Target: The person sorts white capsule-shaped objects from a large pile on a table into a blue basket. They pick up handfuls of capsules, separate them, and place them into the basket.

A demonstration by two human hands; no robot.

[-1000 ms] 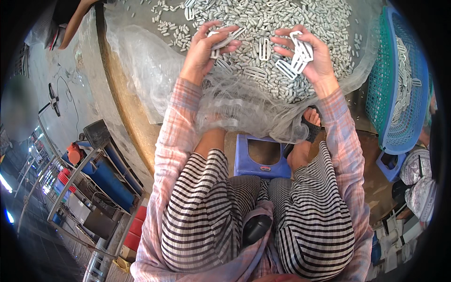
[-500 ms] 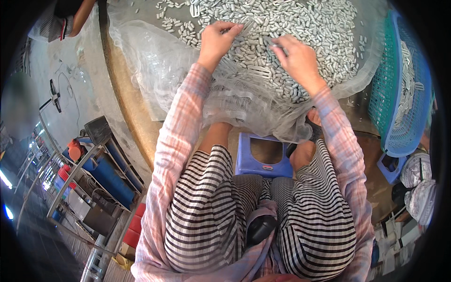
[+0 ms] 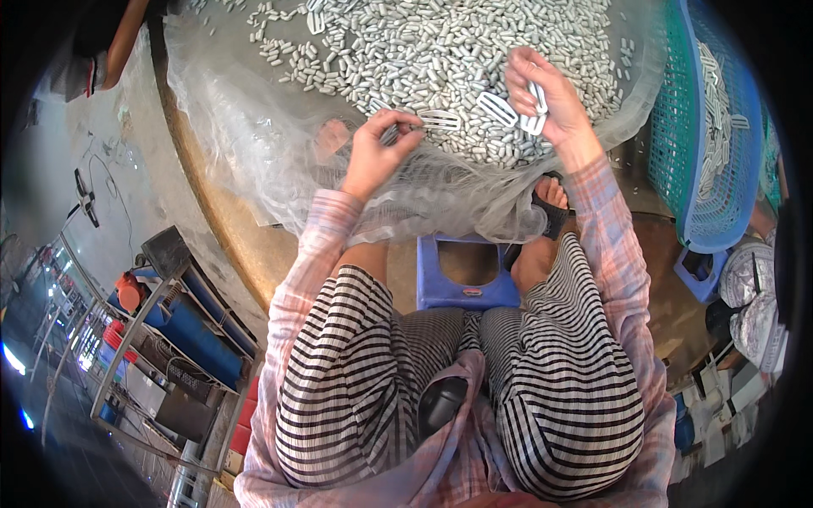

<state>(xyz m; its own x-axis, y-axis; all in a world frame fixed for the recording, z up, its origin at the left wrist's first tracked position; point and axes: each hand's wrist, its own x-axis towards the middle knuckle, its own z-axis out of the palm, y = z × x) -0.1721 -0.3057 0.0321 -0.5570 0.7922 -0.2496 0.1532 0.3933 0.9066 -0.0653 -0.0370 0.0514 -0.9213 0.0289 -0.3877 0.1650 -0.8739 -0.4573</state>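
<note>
Clear plastic sheeting (image 3: 254,144) drapes over the round wooden table (image 3: 224,237), loaded with a heap of small grey-white plastic pieces (image 3: 440,59). Far left, beyond the table, a metal rack with blue bins (image 3: 169,330) stands on a grey floor.

Your left hand (image 3: 377,152) sits at the near edge of the heap, fingers curled shut, thumb and forefinger pinching the end of a flat oval loop (image 3: 440,121) that sticks out to the right, lying on the pile. Another oval loop (image 3: 497,108) rests on the heap between your hands.

Your right hand (image 3: 546,93) is raised over the pile, fingers closed round a small bunch of white oval loops (image 3: 535,106), the ends showing below the palm.

Half a second ago both hands were flat and spread, pressed down into the pieces; now both are lifted and gripping loops.

A blue stool (image 3: 461,275) sits below the table edge between your knees. At right, a teal mesh basket (image 3: 677,135) holds more loops.
</note>
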